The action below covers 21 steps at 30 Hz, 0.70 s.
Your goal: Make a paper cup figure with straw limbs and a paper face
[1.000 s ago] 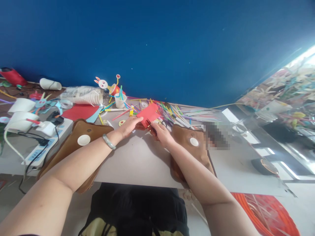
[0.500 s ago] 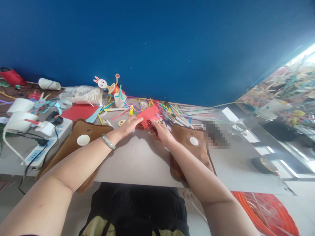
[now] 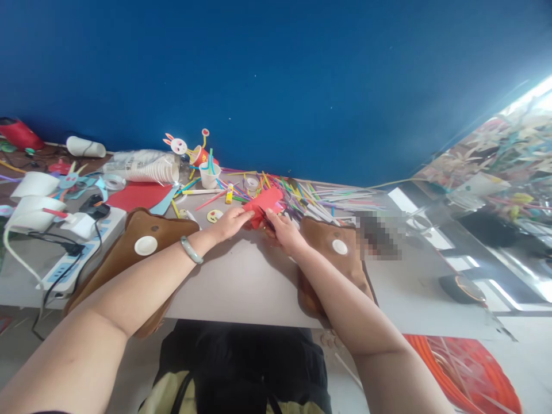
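My left hand [image 3: 233, 223] is closed on the left edge of a piece of red paper [image 3: 269, 199], held just above the table. In my right hand [image 3: 281, 229] are dark-handled scissors [image 3: 268, 219], their blades against the paper's near side. How far the blades are apart is too small to tell. Just beyond the paper lies a heap of colourful straws or sticks [image 3: 302, 192]. A yellow glue stick [image 3: 229, 194] stands to the left of the paper, and a round face cutout [image 3: 214, 215] lies by my left fingers.
Brown cushion-like pads [image 3: 144, 230] lie under both forearms. A power strip [image 3: 81, 253] with cables is at the left, near stacked paper cups [image 3: 150, 169] and red paper sheets [image 3: 138, 195]. A rabbit-face paper figure [image 3: 177, 145] stands by the blue wall [image 3: 276, 86].
The red paper has turned and shifted slightly to the right between my hands. My left hand has moved a little rightward along it. The scissors stay in my right hand.
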Motion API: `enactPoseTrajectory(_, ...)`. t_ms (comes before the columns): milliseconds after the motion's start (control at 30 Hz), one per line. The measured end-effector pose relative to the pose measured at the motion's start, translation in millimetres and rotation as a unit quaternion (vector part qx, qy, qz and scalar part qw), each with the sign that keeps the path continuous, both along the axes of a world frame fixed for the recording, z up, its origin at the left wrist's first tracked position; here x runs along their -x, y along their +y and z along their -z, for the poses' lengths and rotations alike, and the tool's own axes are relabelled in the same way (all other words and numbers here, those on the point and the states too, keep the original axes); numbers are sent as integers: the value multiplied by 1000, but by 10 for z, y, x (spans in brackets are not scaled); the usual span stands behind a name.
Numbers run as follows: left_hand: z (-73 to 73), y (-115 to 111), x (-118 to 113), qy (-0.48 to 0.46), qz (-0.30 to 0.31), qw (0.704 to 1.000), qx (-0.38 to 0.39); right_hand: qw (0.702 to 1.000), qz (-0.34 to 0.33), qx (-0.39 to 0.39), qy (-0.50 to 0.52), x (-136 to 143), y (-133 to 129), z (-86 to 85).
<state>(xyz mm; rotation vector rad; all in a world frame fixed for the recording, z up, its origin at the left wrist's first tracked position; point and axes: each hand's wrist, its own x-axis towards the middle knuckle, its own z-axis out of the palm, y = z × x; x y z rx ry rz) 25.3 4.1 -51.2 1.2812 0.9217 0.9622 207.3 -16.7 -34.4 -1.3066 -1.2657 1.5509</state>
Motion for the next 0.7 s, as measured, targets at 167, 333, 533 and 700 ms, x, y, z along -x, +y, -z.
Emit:
enactPoseTrajectory(167,-11,-18,-9,-13,51,998,19,1000,9,5,15,23,-15,-13)
enactPoseTrajectory(333,-18,-21,-13,-28,52,997,39,1000,12,13,26,38,-34,-36)
enactPoseTrajectory(533,-13,-20,-17,-32,50,997,44,999,15,15,29,44,-20,-18)
enactPoseTrajectory(700,0,-21,-19,-30,53,997,38,999,12,18,27,46,-15,-14)
